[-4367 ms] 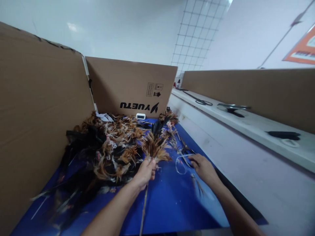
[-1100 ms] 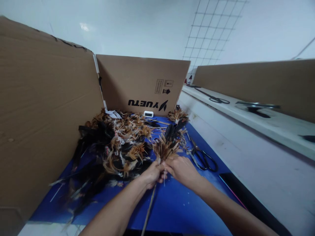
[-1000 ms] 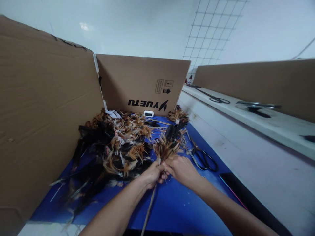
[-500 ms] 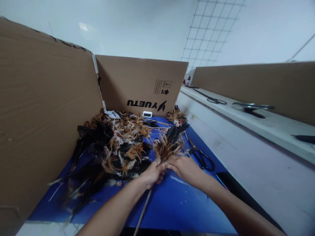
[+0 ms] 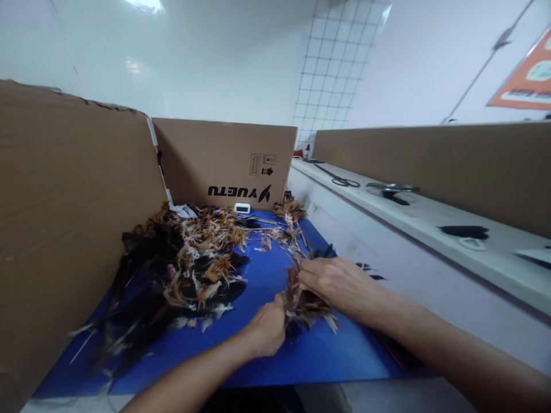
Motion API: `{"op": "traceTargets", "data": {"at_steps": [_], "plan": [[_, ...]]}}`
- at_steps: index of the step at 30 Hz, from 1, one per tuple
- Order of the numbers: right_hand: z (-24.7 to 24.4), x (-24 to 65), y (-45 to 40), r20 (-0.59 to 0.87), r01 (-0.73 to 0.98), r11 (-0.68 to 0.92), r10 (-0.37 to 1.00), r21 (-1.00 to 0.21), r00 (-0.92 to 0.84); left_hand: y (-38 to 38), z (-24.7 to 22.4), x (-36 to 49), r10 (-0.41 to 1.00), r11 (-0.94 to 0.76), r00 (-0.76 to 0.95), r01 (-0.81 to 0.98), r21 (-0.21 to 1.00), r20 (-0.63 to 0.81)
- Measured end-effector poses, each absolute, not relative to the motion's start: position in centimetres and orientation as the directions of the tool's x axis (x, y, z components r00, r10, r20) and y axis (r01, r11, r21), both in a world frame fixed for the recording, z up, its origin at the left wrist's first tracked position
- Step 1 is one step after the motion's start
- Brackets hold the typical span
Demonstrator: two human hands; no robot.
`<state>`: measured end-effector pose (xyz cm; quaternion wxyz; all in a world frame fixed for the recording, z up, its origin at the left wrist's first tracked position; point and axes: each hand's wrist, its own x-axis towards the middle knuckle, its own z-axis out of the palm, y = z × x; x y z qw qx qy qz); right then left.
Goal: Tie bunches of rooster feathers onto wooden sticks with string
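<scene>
My left hand is closed around the base of a feather duster, whose brown and dark feathers fan out to the right, just above the blue table. The stick seen earlier is hidden now. My right hand has its fingers bent and pressed into the upper feathers; the fingertips are partly hidden among them. To the left lies a large pile of loose brown, black and white feathers, apart from both hands. Another brown feather bundle rests at the table's far right corner.
Cardboard panels wall off the back and left of the blue table. A small white digital display stands at the back. On the white ledge at right lie scissors and a dark item.
The feather duster has turned from pointing away to fanning rightward. My right hand has moved onto its feathers, while my left stays low at its base. The view has shifted right.
</scene>
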<state>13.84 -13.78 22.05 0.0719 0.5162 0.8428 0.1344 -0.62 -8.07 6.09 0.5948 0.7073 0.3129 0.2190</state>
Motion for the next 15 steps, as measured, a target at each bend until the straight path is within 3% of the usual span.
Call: {"op": "traceTargets", "data": {"at_steps": [4,7,11,15], "plan": [[22.9,13.7,-14.2,-0.014,0.81,0.512,0.847,0.287,-0.531,-10.6,7.9,-0.8,0.622,-0.491,0.781,0.334,0.804,0.055],[22.9,14.1,-14.1,-0.059,0.804,0.573,0.818,0.16,-0.572,-12.2,9.5,-1.3,0.496,-0.692,0.864,0.331,0.641,0.09],[21.2,15.8,-13.4,-0.072,0.775,0.563,0.794,-0.286,-0.604,-13.4,11.1,-2.5,0.331,-0.788,0.936,0.203,0.581,0.122],[16.7,17.9,-13.6,-0.134,0.657,0.293,0.844,-0.695,-0.519,-13.4,12.6,-3.9,0.289,-0.723,0.947,0.122,0.68,0.138]]}}
